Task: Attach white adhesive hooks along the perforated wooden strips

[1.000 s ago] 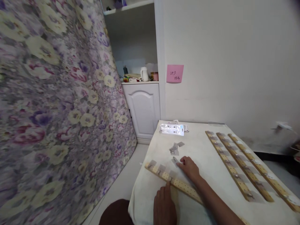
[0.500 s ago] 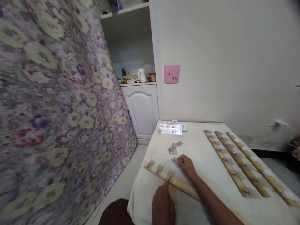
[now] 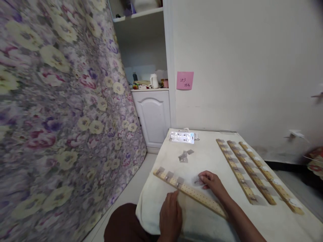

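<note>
A pale wooden strip (image 3: 194,193) with rows of small holes lies slantwise on the cloth-covered table. Several see-through cards with small metal pieces stand along its left part. My left hand (image 3: 171,213) rests at the strip's near edge, fingers stretched out towards it and fingertips at or touching the wood. Beyond the strip, my right hand (image 3: 211,181) pinches a small see-through card (image 3: 198,180) just above the cloth; a small dark piece shows on it, too blurred to name. Farther back lies a loose pile of similar cards (image 3: 184,157).
Three more wooden strips (image 3: 234,170) with cards on them lie on the right of the table (image 3: 202,148). Clear packaging (image 3: 181,137) is at the back edge. A flowered curtain (image 3: 63,134) hangs on the left; a white cabinet (image 3: 152,117) stands behind.
My right hand has moved to the right with the card, which now shows more fully. My left hand has drawn back slightly from the metal piece on the strip. The view has shifted a little.
</note>
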Motion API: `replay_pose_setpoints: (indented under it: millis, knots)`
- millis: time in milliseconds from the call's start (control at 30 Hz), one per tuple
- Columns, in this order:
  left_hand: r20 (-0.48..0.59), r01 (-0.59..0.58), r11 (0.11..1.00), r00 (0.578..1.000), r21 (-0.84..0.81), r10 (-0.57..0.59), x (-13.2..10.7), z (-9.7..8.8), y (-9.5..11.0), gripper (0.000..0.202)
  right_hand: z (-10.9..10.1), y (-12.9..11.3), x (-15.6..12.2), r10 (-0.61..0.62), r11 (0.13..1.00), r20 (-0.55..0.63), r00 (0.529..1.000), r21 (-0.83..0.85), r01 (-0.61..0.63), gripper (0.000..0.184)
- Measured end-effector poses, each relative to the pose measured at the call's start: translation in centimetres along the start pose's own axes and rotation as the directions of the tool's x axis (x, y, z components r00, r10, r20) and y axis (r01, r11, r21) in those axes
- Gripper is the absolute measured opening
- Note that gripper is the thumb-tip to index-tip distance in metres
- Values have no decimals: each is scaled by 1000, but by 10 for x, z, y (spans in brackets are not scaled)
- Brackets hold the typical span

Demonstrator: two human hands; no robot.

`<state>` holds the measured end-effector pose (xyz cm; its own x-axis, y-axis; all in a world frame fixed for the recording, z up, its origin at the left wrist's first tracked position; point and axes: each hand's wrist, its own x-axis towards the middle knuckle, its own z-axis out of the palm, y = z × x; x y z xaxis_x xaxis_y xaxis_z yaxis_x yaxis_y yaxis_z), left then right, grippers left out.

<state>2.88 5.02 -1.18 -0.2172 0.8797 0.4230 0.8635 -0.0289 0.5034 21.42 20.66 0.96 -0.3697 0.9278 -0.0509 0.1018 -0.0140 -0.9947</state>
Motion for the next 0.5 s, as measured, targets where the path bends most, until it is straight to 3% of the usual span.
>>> replay_pose_setpoints:
  millis: [200,367,500]
  knots:
    - [87,-7,1000,996,-2,7,-5,5,9,32,17,-6,-10,-85,995,221,972,-23,93,23]
    - [111,20,999,993,42,-25,-9,13,20,40,31,5,-3,-104,993,240,965,-32,115,12]
    - [164,40,994,985,101,-57,-8,13,25,52,33,12,4,-114,985,234,965,-100,141,14]
